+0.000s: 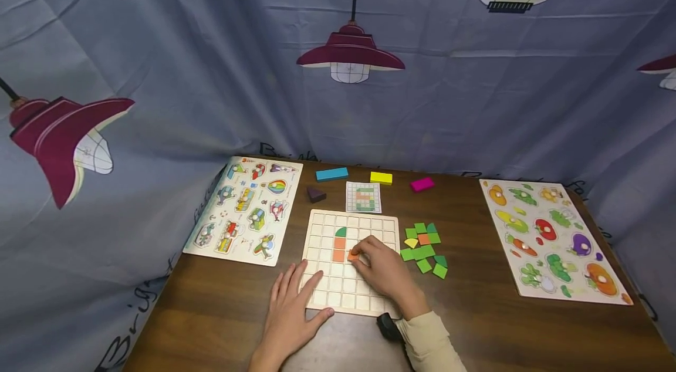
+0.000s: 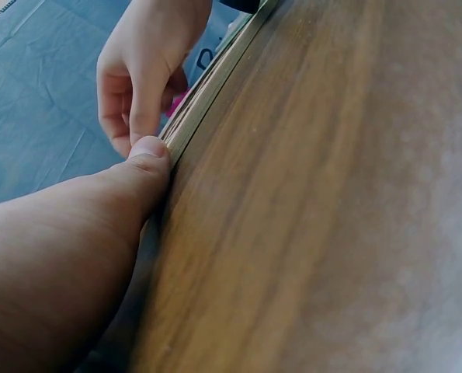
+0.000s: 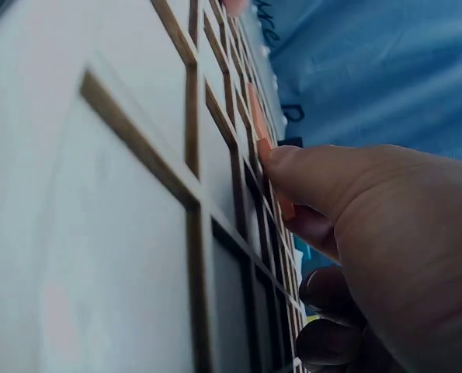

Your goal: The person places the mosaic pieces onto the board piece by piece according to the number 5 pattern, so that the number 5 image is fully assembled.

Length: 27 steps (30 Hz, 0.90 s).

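I judge placing step: right hand [image 1: 389, 269] pinches orange tile [image 1: 351, 256] at board [image 1: 335, 284]; left hand [image 1: 289, 312] spread, near left; alignment needed next.

Orange tile [image 1: 351, 256] pinched over pale gridded board [image 1: 348, 300]

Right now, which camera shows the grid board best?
The head view: it shows the grid board from above, with most of its squares visible. The right wrist view shows only part of the grid, close up and steeply slanted; the left wrist view shows little more than an edge.
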Motion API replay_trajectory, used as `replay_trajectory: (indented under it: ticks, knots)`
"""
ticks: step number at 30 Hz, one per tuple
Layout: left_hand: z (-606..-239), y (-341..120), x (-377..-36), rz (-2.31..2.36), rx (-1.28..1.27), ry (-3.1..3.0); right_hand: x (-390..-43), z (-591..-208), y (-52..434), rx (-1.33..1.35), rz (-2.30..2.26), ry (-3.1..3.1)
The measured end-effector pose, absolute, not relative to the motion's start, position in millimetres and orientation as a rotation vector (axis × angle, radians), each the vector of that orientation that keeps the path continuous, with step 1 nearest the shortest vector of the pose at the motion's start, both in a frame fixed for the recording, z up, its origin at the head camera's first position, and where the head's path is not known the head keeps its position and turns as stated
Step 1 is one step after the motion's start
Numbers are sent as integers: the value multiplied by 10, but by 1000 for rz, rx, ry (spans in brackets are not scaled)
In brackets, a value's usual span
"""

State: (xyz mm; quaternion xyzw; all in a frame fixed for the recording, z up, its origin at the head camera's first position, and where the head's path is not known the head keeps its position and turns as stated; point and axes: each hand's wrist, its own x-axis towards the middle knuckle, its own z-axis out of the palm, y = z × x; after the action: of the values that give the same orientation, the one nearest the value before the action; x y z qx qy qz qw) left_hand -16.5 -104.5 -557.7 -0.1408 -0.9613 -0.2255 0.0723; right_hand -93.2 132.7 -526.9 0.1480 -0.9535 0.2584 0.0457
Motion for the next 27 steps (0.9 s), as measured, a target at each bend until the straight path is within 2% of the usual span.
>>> replay_trajectory:
  ticks: [15,27]
  knots:
    - [-5568,-1064,-174,-691,-407,-2907,-983,-5290,1229,569,717,-2908]
    - [-5555,-1029,-174,-727,-402,-2919,-944,-5233,1320,539,677,-2888]
